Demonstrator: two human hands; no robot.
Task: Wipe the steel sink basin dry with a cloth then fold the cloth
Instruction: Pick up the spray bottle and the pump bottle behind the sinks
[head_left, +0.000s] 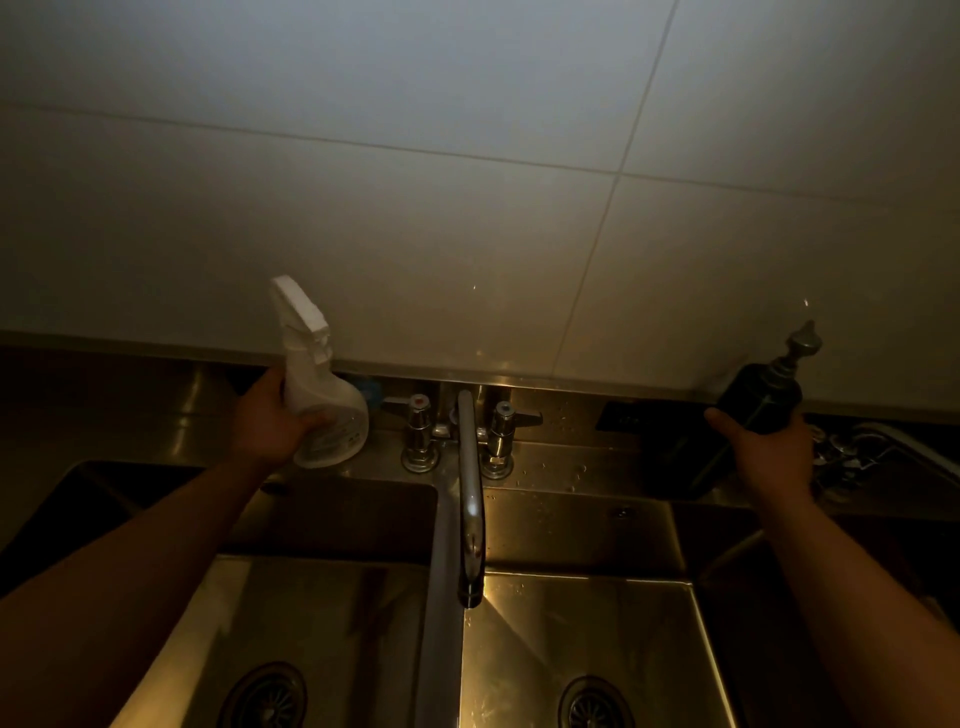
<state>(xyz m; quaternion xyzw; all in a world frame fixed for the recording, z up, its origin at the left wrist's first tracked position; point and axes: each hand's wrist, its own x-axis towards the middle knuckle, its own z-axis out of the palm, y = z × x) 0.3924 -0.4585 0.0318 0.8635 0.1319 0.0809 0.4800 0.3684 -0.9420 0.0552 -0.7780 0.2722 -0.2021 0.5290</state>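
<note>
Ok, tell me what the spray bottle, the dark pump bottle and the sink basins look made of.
Spray bottle: translucent whitish plastic, likely; light shows through its body, trigger head opaque white.
Pump bottle: dark, opaque body, plastic or glass, too dim to tell; pump top looks greyish metal or plated.
Sink basins: brushed steel, showing streaked reflections.

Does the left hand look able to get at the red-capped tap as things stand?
Probably not freely: the left hand grips the white spray bottle, which lies between it and the red-capped tap. The right hand holds a dark pump bottle.
</note>
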